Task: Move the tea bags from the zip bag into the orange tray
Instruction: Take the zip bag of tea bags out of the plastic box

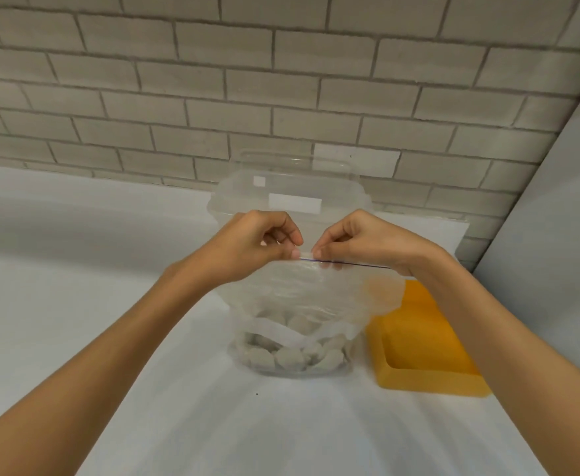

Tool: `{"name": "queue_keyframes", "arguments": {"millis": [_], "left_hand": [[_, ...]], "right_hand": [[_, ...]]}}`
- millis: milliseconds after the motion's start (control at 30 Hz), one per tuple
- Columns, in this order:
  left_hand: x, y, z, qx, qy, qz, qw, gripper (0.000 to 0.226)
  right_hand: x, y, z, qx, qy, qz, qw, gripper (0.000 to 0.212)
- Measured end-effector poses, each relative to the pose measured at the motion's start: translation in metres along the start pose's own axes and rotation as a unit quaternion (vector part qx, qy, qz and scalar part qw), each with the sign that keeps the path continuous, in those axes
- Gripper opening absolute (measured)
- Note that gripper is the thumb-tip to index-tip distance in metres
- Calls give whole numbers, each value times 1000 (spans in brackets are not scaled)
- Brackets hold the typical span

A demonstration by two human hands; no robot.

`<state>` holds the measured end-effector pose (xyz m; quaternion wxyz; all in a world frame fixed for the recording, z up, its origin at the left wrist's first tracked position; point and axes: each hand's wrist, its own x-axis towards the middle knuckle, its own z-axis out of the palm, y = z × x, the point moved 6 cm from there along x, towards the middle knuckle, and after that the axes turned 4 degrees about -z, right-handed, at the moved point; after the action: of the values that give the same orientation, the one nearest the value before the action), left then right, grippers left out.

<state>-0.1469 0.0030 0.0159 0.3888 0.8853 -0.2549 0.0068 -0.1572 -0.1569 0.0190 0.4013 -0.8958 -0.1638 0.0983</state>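
Tea bags (288, 357), grey and rounded, heaped at the bottom of the zip bag (309, 290), low in the centre of the frame. Bag upright on the white counter (76, 269), top edge held up at mid-frame.

Left hand (257, 245) pinching the zip (354, 263) between thumb and fingertips. Right hand (360, 242) pinching the same zip just beside it, the two sets of fingertips nearly touching. Purple line of the zip running right from the pinch toward the right wrist, apparently sealed along that stretch; under the fingers, parted or not, impossible to tell.

Tray (429, 383), orange, lower right, just beside the bag, partly hidden by the right forearm. Nothing seen in its visible part.

Behind the bag, a clear lidded tub (292, 176) with white labels. Beyond that, a tiled wall (178, 80) across the upper frame.

Progress, as a judgement: at the very start. No tea bags moved yet, every visible one inside the bag. Left to do: open the zip, reach in or tip, carry the tea bags across to the tray.
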Motion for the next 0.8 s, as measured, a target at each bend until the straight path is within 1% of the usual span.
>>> {"name": "queue_keyframes", "arguments": {"millis": [67, 167, 233, 333, 433, 567, 667, 800], "left_hand": [[-5, 4, 1, 15, 6, 7, 1000, 20], [-9, 5, 3, 24, 31, 28, 999, 19], [-10, 5, 4, 28, 48, 42, 998, 15], [-9, 4, 7, 32, 56, 34, 997, 13], [-7, 6, 12, 52, 43, 15, 998, 12], [-5, 7, 13, 77, 25, -8, 997, 8], [-5, 2, 13, 68, 14, -28, 997, 9], [-7, 0, 10, 56, 15, -38, 998, 9]], "right_hand": [[0, 3, 1, 25, -11, 14, 1000, 12], [-1, 5, 2, 72, -43, 36, 996, 16], [-3, 5, 1, 69, -56, 43, 995, 16], [-4, 3, 0, 32, -60, 44, 997, 15], [-5, -2, 0, -4, -39, 19, 999, 15], [-4, -8, 2, -59, 21, -37, 997, 9], [-3, -9, 5, -90, 51, -61, 993, 7], [-3, -11, 9, -112, 64, -81, 988, 6]]}}
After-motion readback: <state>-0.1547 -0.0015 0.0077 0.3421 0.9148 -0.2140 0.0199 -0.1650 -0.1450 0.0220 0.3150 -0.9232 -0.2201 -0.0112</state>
